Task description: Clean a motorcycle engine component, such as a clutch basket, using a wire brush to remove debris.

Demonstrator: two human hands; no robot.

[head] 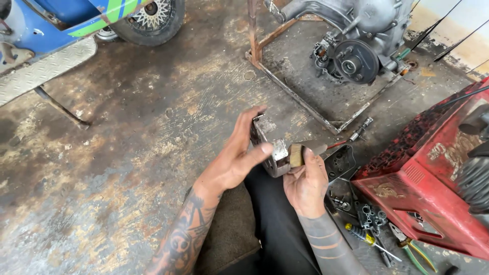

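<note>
Looks like cleaning is under way: the left hand (237, 155) is wrapped around a grimy metal part (269, 147), held over the lap above the floor (127, 153). The right hand (305, 181) pinches a small brush (298, 154) against its face. Next I'd guess short strokes, turning the part to reach the corners.

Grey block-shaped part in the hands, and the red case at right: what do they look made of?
Grey block-shaped part, held by the left hand and right hand: likely cast metal, perhaps aluminium; dull grey, grimy, with bare pale patches. Red case: probably painted sheet metal, judging by its pressed vent slots; the paint is chipped and stained dark.
</note>
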